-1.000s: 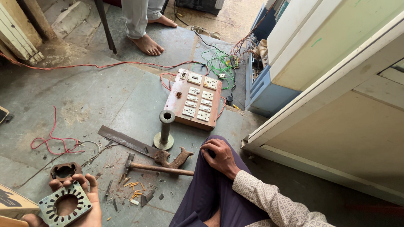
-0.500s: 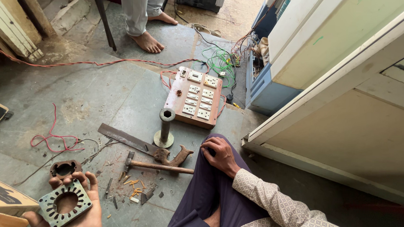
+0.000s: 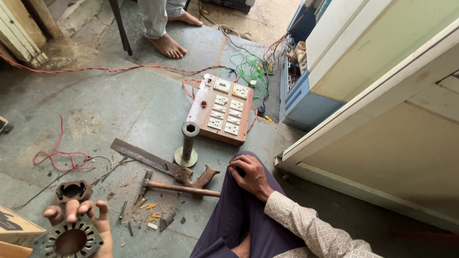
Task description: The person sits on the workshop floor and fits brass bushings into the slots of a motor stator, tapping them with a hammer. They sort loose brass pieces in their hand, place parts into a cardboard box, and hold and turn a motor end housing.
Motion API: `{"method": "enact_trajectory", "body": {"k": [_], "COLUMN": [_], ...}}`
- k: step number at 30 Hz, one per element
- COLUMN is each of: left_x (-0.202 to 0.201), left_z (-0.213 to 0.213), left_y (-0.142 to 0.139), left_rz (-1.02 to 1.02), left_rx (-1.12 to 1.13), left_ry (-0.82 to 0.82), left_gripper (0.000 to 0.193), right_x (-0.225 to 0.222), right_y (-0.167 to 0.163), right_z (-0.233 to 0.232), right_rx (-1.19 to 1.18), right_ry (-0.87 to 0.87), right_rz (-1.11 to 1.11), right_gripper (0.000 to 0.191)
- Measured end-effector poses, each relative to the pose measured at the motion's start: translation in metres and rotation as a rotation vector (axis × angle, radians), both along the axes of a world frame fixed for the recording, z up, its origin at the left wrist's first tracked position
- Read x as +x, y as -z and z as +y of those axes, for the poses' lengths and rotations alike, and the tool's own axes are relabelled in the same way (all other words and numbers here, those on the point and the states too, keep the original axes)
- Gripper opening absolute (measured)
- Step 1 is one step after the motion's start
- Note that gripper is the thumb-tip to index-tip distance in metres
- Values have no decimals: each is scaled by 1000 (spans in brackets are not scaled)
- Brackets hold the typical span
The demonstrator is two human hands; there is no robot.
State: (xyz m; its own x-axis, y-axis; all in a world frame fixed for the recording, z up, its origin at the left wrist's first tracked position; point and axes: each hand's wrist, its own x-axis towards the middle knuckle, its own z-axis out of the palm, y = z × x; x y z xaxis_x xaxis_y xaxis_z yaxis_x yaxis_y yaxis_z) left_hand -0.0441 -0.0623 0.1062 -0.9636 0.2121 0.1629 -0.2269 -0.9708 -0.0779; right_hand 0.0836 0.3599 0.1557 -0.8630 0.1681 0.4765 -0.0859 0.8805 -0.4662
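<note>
Floor workshop: hammer (image 3: 179, 187), switchboard (image 3: 221, 110)

A round, grey metal stator core (image 3: 69, 242) — slotted all around its inner ring, with a wide open bore — sits low at the frame's left corner. It lies nearly flat, face up, fingers curled over its upper rim.

Your left hand (image 3: 81, 220) gripped a slotted metal ring (image 3: 68, 242) by its rim, fingers curled over the top edge. Your right hand (image 3: 252, 175) rested on your knee. A hammer (image 3: 179, 187) lay on the floor between them, just beside a rusty blade (image 3: 144, 156) and an upright metal post (image 3: 188, 144). A wooden switchboard (image 3: 222, 109) sat beyond the post.
</note>
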Motion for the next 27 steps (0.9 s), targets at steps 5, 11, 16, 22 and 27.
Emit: {"method": "enact_trajectory", "body": {"k": [5, 11, 16, 22, 27], "left_x": [18, 20, 22, 19, 21], "left_z": [11, 44, 49, 35, 49], "left_y": [-49, -126, -125, -102, -91], "left_rz": [-71, -359, -428, -113, -203], "left_rx": [-130, 457, 421, -5, 332], "left_ry": [-115, -41, -79, 10, 63], "left_gripper": [76, 80, 101, 99, 112], "right_x": [0, 0, -1, -2, -2], "right_y": [1, 2, 3, 3, 2], "right_z": [0, 1, 1, 1, 1], "right_rx": [-9, -18, -31, -15, -7], "right_ry": [-23, 15, -30, -8, -11], "right_rz": [7, -18, -2, 17, 5], "right_gripper": [10, 11, 10, 11, 11]}}
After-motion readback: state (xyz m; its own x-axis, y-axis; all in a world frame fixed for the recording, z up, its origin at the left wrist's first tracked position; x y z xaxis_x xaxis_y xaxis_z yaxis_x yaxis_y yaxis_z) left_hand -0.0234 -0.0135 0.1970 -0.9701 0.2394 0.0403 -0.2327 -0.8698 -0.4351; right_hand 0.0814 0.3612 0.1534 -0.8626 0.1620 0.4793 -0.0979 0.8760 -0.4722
